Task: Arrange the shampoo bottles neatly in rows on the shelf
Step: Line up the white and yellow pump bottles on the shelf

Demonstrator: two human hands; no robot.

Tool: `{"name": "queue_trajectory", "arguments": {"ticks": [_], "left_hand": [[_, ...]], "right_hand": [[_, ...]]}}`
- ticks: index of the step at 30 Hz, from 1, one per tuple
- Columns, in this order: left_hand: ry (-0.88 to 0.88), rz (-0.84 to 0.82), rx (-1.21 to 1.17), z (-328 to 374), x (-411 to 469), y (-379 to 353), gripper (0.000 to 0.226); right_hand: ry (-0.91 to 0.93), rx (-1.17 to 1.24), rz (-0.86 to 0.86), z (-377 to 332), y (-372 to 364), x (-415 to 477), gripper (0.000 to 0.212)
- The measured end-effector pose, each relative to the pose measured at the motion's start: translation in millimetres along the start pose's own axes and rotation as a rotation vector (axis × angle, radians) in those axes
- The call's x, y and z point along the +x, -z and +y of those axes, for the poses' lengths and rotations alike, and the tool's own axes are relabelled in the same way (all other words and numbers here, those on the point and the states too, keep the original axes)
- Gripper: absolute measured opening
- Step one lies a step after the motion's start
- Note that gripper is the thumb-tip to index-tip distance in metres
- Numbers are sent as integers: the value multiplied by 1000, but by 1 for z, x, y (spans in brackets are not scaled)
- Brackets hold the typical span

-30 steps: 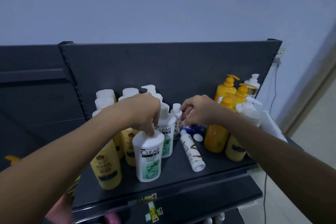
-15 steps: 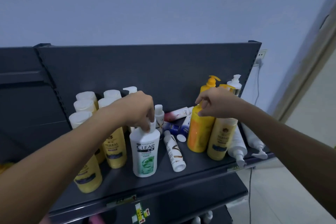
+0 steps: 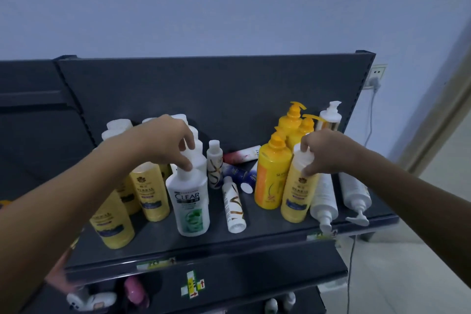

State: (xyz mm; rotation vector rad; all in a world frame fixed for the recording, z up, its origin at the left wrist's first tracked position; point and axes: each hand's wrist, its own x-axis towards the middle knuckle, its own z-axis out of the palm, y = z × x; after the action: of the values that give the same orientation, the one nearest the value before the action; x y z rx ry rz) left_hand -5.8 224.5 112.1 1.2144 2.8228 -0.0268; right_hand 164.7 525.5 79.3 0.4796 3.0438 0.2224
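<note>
Left hand [image 3: 165, 143] pinches the white cap of the CLEAR bottle [image 3: 191, 201] between thumb and fingertips. Right hand [image 3: 323, 153] curls round the cap and shoulder of a yellow bottle [image 3: 298, 191]. Both bottles stand upright on the shelf [image 3: 229, 245], the first near the front at centre and the second at right, close against an orange bottle [image 3: 271, 178]. Risks noted are as follows. Each bottle is held only at the top, so a quick lift or slide is likely to let the body swing or the cap slip. The yellow bottle has no clearance on either side, and dragging it could tip the orange bottle. It could also nudge the pump bottles [image 3: 323, 199] lying to its right, whose heads sit at the front edge, so a roll would carry them off the shelf. A tube [image 3: 233, 205] lies between the two held bottles, and either bottle passing sideways may strike it and push it forward. The yellow row [image 3: 150, 191] at left stands tightly packed, so a careless placement there could topple several bottles.
</note>
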Motion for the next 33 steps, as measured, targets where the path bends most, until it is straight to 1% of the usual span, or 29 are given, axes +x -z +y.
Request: {"name": "queue_trajectory", "arguments": {"ticks": [4, 6, 9, 11, 14, 18, 22, 24, 27, 31, 33], "left_hand": [[45, 47, 11, -5, -16, 7, 46], [76, 62, 10, -11, -26, 9, 43], [109, 66, -2, -23, -43, 11, 39], [135, 71, 5, -33, -54, 12, 40], [159, 54, 59, -49, -67, 13, 41], [180, 40, 59, -68, -82, 15, 38], [195, 58, 33, -86, -96, 15, 36], [206, 72, 26, -94, -103, 15, 37], [212, 96, 34, -110, -114, 16, 36], [218, 122, 41, -133, -127, 16, 31], [211, 136, 37, -142, -132, 14, 30]], "right_hand": [[-4, 60, 28, -1, -8, 0, 69], [-14, 126, 10, -3, -11, -1, 65], [-15, 207, 33, -7, -7, -5, 57], [6, 210, 31, -15, 6, -9, 55], [73, 223, 41, -37, 47, -20, 50], [189, 306, 17, -80, 109, -37, 47], [320, 396, -63, -135, 133, -43, 40], [385, 420, -67, -166, 132, -41, 38], [446, 428, -28, -216, 123, -29, 40], [469, 366, 32, -272, 101, -2, 45], [456, 335, 53, -291, 91, 11, 52]]}}
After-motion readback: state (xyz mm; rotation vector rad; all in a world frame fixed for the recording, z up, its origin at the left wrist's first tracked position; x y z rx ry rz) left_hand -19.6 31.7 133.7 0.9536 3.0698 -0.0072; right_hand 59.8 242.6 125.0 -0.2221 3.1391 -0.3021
